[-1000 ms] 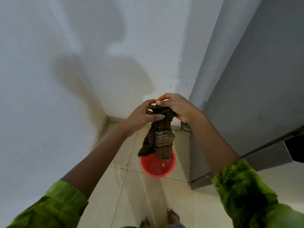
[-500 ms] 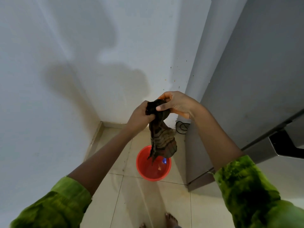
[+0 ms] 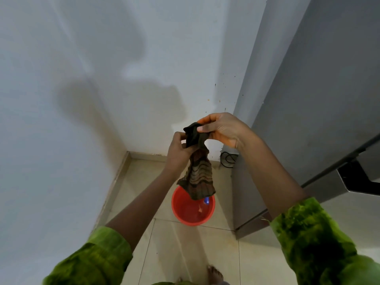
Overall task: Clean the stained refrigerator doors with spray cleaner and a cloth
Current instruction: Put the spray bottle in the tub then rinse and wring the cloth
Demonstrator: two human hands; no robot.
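Note:
A dark striped cloth [image 3: 199,177] hangs above a red bucket [image 3: 193,210] on the floor. My right hand [image 3: 224,129] pinches the cloth's top end between thumb and fingers. Just below and to the left, my left hand [image 3: 178,150] grips the cloth, which looks twisted between the two hands. The grey refrigerator [image 3: 320,99] stands at the right, with a dark door handle recess [image 3: 355,179] low on its front. No spray cleaner shows.
A white wall [image 3: 82,99] fills the left and back, meeting the beige tiled floor [image 3: 174,249] in a corner. A black cable [image 3: 227,158] lies by the refrigerator's back corner. A small blue item [image 3: 206,200] sits inside the bucket. My bare foot [image 3: 214,273] is at the bottom.
My left hand has shifted from the cloth's top to a grip lower down, and the hanging cloth has drawn narrower and twisted. The view has swung slightly right.

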